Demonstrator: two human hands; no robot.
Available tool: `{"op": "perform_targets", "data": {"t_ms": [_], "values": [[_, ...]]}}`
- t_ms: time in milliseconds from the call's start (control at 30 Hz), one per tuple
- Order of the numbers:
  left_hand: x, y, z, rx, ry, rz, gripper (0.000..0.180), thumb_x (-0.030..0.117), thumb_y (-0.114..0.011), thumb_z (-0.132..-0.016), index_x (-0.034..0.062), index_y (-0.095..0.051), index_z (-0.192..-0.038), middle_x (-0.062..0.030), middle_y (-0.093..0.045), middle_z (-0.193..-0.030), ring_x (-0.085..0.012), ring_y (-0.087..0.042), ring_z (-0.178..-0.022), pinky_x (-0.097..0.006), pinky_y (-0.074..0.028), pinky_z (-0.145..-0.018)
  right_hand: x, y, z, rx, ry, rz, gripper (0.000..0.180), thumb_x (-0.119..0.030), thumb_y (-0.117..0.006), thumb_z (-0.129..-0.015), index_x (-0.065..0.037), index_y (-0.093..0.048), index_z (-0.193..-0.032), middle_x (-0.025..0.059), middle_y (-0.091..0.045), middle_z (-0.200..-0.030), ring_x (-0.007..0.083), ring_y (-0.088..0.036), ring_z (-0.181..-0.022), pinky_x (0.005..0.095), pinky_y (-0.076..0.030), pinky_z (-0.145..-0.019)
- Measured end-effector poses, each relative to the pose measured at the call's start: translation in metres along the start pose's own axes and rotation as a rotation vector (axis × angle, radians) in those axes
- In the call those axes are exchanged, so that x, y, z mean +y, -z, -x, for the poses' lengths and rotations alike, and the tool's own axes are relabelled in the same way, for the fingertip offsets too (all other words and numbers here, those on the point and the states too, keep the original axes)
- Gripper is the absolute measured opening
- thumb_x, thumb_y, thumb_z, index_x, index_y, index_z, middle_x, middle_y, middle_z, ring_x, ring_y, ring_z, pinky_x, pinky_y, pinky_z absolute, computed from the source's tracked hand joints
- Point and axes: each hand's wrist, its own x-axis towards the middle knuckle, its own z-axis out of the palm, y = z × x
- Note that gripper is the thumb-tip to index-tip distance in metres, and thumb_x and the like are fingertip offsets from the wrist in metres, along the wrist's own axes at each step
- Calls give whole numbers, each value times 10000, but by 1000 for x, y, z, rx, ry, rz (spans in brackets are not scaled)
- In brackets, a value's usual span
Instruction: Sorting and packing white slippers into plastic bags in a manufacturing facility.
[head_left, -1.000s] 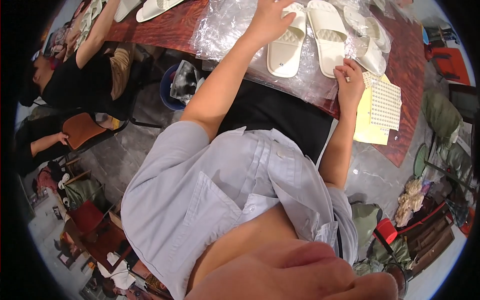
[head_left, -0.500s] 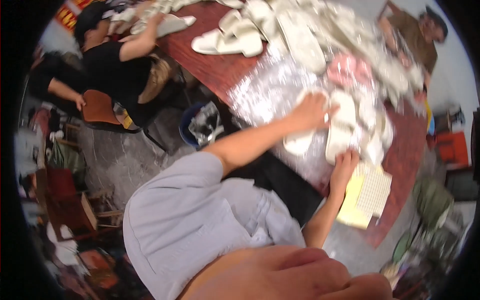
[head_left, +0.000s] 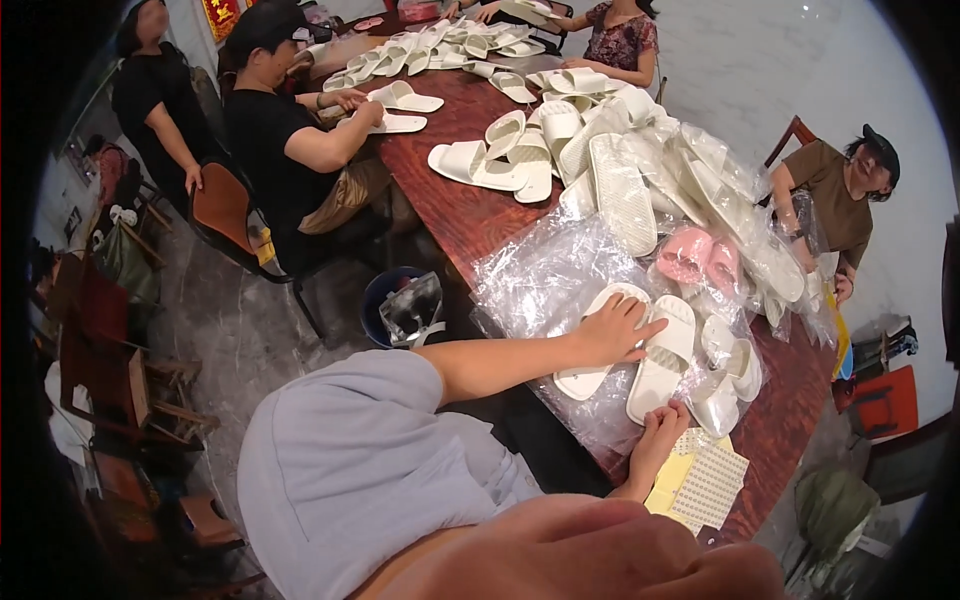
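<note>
While co-workers sort footwear farther up a long reddish wooden table (head_left: 450, 215), a seated person presses the left hand (head_left: 612, 330) flat, fingers spread, on a pair of white slippers (head_left: 640, 355) lying side by side on crinkled clear plastic bags (head_left: 545, 275). The open palm appears to pin the near slipper in place rather than grip it. The right hand (head_left: 662, 432) rests at the table's near edge just below the pair, its fingers curled at the toe of the second slipper, but whether they pinch the slipper or the plastic beneath cannot be told. The two hands sit apart, one on each side of the pair.

Just right of the right hand lies a yellow sheet with a dotted white card (head_left: 705, 482) on it, close enough to be picked up without a reach. Beyond the left hand, a pink pair of slippers (head_left: 700, 258) sits inside a clear bag, apparently already packed, and past it a loose heap of white slippers (head_left: 620, 170) spreads up the table, some sleeved in plastic. Below the left forearm, on the floor, a dark blue bin (head_left: 385, 300) holds what looks like scrunched clear wrapping. Other people sit along both sides of the table, with a person in black (head_left: 290, 150) handling slippers well beyond the left hand.
</note>
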Motion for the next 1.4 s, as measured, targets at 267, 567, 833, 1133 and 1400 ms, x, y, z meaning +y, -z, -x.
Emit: {"op": "perform_targets", "data": {"t_ms": [267,567,833,1133,1400], "values": [[2,5,1,15,-3,9,719,402,-718,-819,133,-462,-1435,-219,-546,-1181,-369,-514,-1153,-487,-387,-1014,-4,5,3,-48,60,71,112,80,-601,-846,32,-535,-923,219,-427,-1327,380,-448,-1226,426,-377,-1039],[2,1,1,53,-14,5,727,396,-726,-810,119,-465,-1429,-201,-548,-1144,-359,-519,-1114,-490,-394,-995,-8,9,4,-13,44,36,152,39,-663,-829,24,-576,-952,215,-451,-1306,383,-455,-1236,428,-396,-1029],[1,1,1,44,-15,0,724,402,-721,-816,109,-465,-1427,-200,-551,-1144,-357,-517,-1117,-499,-383,-1019,-11,10,2,-8,20,48,148,33,-677,-812,0,-597,-933,201,-474,-1292,376,-464,-1231,435,-384,-1039],[0,-2,1,82,-23,-23,718,409,-726,-803,113,-489,-1413,-188,-551,-1121,-343,-519,-1096,-481,-397,-985,-8,11,2,-7,30,36,124,38,-670,-816,9,-610,-920,208,-488,-1288,367,-508,-1174,416,-419,-995],[0,-3,2,110,-28,-47,728,413,-732,-791,117,-493,-1412,-176,-549,-1121,-331,-527,-1084,-475,-403,-974,-9,12,-1,7,-45,-17,168,5,-718,-786,-8,-616,-918,198,-527,-1227,362,-526,-1154,414,-429,-959]]}}
